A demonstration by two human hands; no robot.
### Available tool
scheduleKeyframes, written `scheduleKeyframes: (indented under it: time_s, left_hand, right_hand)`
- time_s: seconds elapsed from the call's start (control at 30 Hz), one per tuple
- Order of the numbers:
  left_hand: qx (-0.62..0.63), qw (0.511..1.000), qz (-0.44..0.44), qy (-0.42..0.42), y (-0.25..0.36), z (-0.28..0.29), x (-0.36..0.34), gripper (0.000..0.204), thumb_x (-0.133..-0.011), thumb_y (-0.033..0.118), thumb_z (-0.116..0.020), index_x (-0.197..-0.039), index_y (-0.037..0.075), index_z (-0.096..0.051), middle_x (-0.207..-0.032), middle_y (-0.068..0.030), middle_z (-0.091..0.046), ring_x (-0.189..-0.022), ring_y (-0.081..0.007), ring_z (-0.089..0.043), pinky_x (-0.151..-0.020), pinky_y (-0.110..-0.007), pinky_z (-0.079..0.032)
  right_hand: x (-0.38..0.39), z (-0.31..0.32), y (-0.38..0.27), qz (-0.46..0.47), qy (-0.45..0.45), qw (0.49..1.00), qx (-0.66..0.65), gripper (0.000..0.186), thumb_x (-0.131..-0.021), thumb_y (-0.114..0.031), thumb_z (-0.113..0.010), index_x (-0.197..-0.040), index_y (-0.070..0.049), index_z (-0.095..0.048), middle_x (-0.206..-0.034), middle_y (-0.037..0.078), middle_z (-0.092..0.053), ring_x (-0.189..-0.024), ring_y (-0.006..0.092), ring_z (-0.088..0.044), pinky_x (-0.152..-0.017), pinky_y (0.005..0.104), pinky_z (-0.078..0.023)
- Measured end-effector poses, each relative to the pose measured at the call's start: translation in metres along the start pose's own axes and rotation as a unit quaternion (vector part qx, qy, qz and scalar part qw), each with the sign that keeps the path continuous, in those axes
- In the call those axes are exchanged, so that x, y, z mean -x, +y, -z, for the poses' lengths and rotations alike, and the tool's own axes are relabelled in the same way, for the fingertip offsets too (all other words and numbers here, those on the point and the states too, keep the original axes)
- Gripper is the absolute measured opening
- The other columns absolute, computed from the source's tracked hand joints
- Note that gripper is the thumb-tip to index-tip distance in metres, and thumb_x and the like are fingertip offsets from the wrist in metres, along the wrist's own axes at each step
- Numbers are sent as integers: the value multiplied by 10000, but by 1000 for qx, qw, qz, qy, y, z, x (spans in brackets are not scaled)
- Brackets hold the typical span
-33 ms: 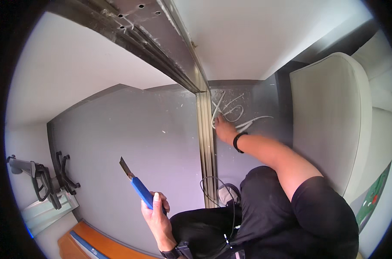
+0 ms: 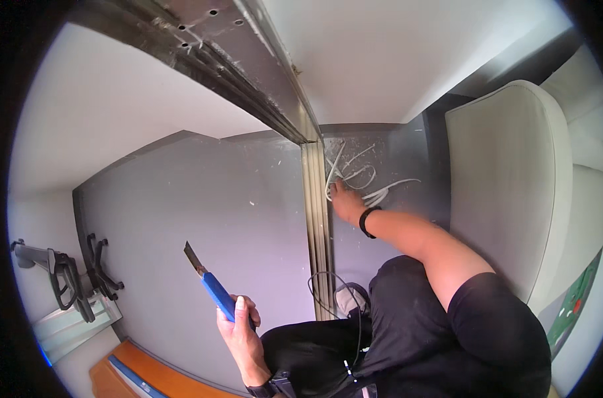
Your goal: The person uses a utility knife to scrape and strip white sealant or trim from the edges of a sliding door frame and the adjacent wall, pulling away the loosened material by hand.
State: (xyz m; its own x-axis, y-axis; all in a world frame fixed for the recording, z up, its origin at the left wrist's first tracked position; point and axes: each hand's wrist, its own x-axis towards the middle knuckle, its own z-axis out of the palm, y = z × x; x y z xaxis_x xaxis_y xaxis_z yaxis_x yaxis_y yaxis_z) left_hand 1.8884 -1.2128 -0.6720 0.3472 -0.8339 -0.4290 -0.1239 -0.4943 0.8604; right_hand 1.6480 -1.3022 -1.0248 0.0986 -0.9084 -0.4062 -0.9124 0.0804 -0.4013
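My left hand (image 2: 240, 335) is closed around the handle of a blue utility knife (image 2: 216, 292). Its long, stained blade (image 2: 193, 257) is slid out and points up and away to the left, over the floor. Lower down on the right, my right hand (image 2: 345, 201) reaches to the floor beside the metal door track. Its fingers are closed on thin white strips (image 2: 335, 171), partly hidden by the hand. Other white strips (image 2: 380, 195) lie curled and loose around it, among pale crumbs on the grey floor.
A grooved metal track (image 2: 313, 219) runs along the floor to an upright metal frame (image 2: 248, 79). A pale padded seat (image 2: 504, 172) stands on the right. At left are a black chair base (image 2: 101, 265) and an orange-brown board (image 2: 126, 371). A black cable (image 2: 311, 285) loops by my shoe.
The white strips by my right hand have shifted slightly. My left hand and the knife stay in place.
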Motion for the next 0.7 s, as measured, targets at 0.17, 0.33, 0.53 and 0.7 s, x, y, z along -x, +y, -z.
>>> scheduleKeyframes:
  time_s: [0.17, 0.33, 0.53, 0.7]
  left_hand:
    - [-17, 1000, -5, -12, -2, -6, -3, 166, -943, 188, -597, -914, 61, -494, -749, -31, -545, -574, -82, -478, -509, -225, -364]
    - [-26, 1000, 4, -1, -6, -4, -6, 148, -950, 170, -580, -910, 63, -487, -730, -24, -530, -574, -83, -476, -511, -225, -364]
    - [-56, 998, -12, -26, -7, -8, -6, 165, -963, 210, -577, -898, 80, -499, -698, -4, -499, -560, -80, -451, -496, -228, -340]
    - [-65, 998, -4, -8, -10, -4, -9, 178, -965, 216, -576, -874, 89, -490, -679, 1, -484, -554, -81, -446, -498, -229, -336]
  right_hand:
    - [-15, 10, 29, 11, -56, 998, 9, 334, -874, -55, -518, -1198, 25, -525, -1277, 240, -511, -1009, 404, -631, -841, 468, -533]
    - [-23, 50, 33, -82, -56, 988, -117, 279, -923, -105, -486, -1160, 36, -527, -1032, 276, -635, -989, 399, -640, -845, 470, -523]
    - [-55, 29, 76, -34, -15, 995, -88, 328, -898, -50, -503, -1205, 40, -577, -1085, 253, -651, -1018, 391, -643, -831, 451, -543]
    - [-29, 44, 49, -45, -113, 991, -52, 222, -879, -81, -539, -1008, 7, -697, -1095, 224, -660, -1034, 390, -639, -845, 460, -534]
